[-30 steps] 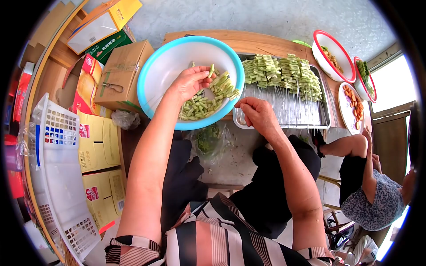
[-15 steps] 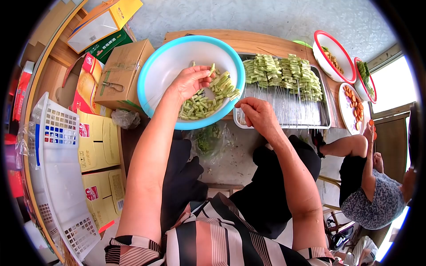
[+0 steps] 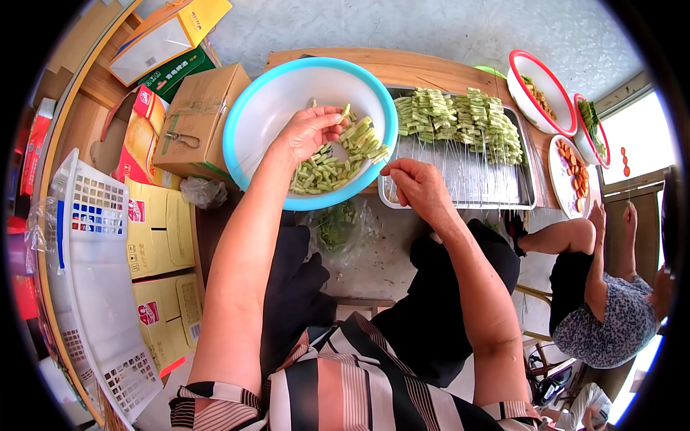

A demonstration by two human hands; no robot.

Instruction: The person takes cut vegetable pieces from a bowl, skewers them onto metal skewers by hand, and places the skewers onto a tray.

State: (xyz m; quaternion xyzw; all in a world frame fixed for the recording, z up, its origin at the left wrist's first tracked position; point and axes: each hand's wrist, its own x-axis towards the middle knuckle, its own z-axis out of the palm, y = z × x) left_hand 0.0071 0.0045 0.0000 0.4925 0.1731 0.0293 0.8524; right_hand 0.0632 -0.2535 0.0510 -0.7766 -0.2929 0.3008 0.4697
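Over a white basin with a blue rim [image 3: 237, 108], my left hand [image 3: 309, 135] pinches a short cut green bean piece [image 3: 346, 111] between thumb and fingers. Loose green bean pieces [image 3: 316, 174] lie in the basin below it. Just outside the basin's right rim, my right hand [image 3: 422, 188] is closed on the end of a thin skewer, which slants up to the left. A row of bean pieces [image 3: 364, 136] sits along that skewer, partly overlapping the loose ones from this angle. On the metal tray [image 3: 530, 188] lie several bean skewers [image 3: 460, 122], side by side.
A plate of orange slices [image 3: 578, 183] and red-rimmed bowls [image 3: 517, 72] stand at the right. A co-worker [image 3: 607, 316] sits there, holding up a skewer with orange slices [image 3: 624, 161]. Cardboard boxes [image 3: 205, 108] and a white plastic basket [image 3: 93, 287] are at my left.
My hands have barely moved; the bean piece in my left hand shifts slightly. The co-worker's hand has risen, and the skewer with orange slices now stands upright.
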